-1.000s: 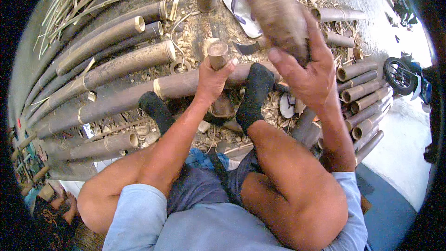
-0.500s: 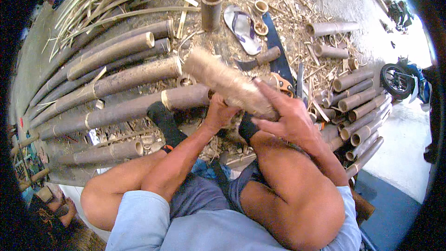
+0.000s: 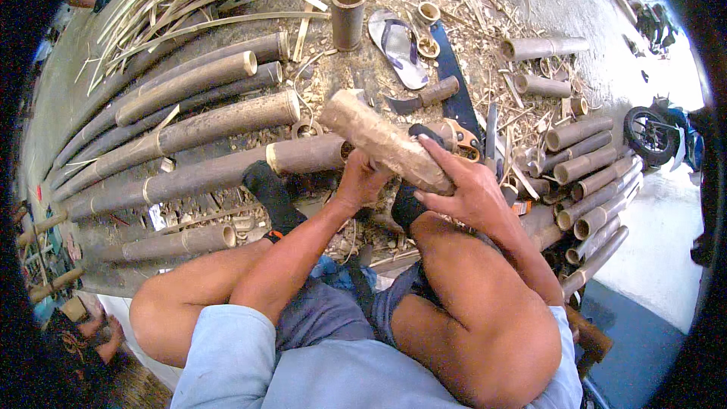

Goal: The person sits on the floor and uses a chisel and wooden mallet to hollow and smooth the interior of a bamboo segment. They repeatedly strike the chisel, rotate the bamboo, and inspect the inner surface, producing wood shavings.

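Observation:
A short, thick, pale wooden club (image 3: 386,140) with a rough, chipped surface slants across the middle. My right hand (image 3: 473,189) is closed round its lower right end, thumb on the near side. Below the club, my left hand (image 3: 363,182) is closed; the club covers part of its fingers, and what they hold cannot be made out. Just left of that hand lies the open end of a long brown bamboo pole (image 3: 307,153). Beyond the club rests a curved knife (image 3: 428,96) with a thick wooden handle.
Several bamboo poles (image 3: 227,120) lie to the left, and short bamboo lengths (image 3: 583,159) are stacked at right. Ahead are an upright bamboo tube (image 3: 347,19), a sandal (image 3: 399,53), a saw (image 3: 457,79) and a heap of pale strips (image 3: 189,0). Shavings litter the floor.
The club, blurred before, is now sharp, and its far end has shifted slightly right and down. Both hands keep nearly the same place and grip.

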`<state>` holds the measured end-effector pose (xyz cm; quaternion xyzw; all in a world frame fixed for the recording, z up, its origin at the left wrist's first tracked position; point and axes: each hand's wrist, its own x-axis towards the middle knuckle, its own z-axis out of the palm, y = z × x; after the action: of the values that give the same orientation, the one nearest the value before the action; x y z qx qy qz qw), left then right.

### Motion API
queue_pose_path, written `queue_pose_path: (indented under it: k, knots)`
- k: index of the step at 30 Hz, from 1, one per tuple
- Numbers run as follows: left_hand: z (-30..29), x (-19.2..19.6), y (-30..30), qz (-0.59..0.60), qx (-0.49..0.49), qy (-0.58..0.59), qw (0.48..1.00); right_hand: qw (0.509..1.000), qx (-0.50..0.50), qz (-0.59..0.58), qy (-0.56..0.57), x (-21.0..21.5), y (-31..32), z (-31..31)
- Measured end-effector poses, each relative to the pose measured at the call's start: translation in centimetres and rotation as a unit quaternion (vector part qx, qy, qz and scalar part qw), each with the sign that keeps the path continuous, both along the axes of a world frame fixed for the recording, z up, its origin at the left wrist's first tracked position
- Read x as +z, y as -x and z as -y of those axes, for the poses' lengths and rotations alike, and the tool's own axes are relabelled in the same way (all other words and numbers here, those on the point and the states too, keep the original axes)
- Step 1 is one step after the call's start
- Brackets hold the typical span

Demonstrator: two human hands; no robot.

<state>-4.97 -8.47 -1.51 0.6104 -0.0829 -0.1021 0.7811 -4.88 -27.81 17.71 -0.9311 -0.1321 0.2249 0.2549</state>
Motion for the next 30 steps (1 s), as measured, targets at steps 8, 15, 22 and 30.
queue_pose_path:
  k: [8, 15, 22, 30]
  knots:
    - [-1.8, 3.2, -5.9, -0.150, 0.185, 0.069, 0.969, 0.958, -0.197, 0.078, -0.192, -1.5, 0.2, 0.3]
    - [-1.6, 3.5, -5.9, -0.191, 0.102, 0.036, 0.976, 0.947, -0.228, 0.037, -0.224, -1.3, 0.0, 0.8]
    - [-1.9, 2.8, -5.9, -0.164, 0.099, 0.040, 0.981, 0.950, -0.212, 0.036, -0.226, -0.5, -1.0, 0.1]
    - [-1.7, 1.8, -6.3, -0.150, 0.105, 0.036, 0.982, 0.943, -0.221, 0.075, -0.236, 1.0, -4.2, -0.9]
